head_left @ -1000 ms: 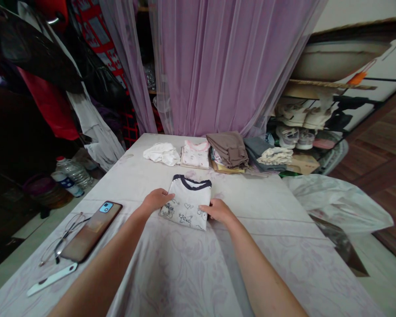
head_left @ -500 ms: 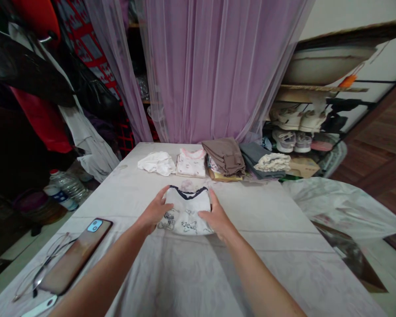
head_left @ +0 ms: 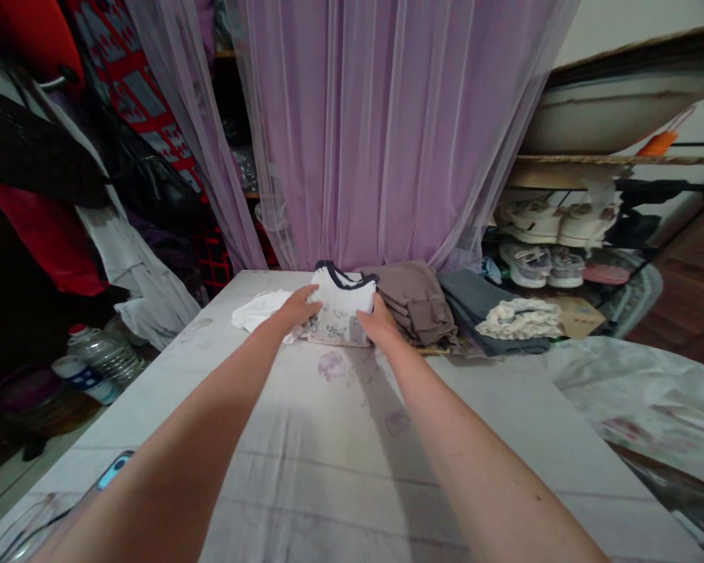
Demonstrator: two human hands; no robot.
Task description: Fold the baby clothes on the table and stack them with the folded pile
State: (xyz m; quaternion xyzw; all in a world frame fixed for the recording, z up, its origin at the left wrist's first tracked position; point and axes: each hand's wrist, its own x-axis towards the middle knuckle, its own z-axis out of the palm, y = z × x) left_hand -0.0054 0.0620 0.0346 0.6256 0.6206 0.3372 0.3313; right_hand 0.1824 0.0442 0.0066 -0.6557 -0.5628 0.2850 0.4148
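Observation:
A folded white shirt (head_left: 341, 309) with a dark navy neckline and grey print is between my hands at the far side of the table. My left hand (head_left: 298, 309) grips its left edge, and my right hand (head_left: 380, 320) has its right edge. Beneath it the folded pink-collared garment is almost wholly hidden. To the left lies a crumpled white cloth (head_left: 259, 308), partly behind my left hand. Brown folded clothing (head_left: 416, 301) sits close by my right hand. Further right are dark grey folded clothes (head_left: 475, 301) with a cream ruffled piece (head_left: 519, 319) on top.
The table (head_left: 317, 453) has a pale floral cover. A phone (head_left: 114, 469) and glasses (head_left: 20, 532) lie at its near left, partly behind my arm. Purple curtains (head_left: 375, 133) hang behind. Shoes (head_left: 528, 262) stand on a rack at right; a plastic bottle (head_left: 102, 352) is at left.
Both hands have carried the folded white shirt away from me, from mid-table onto the pink-collared garment in the back row. The camera view has shifted forward.

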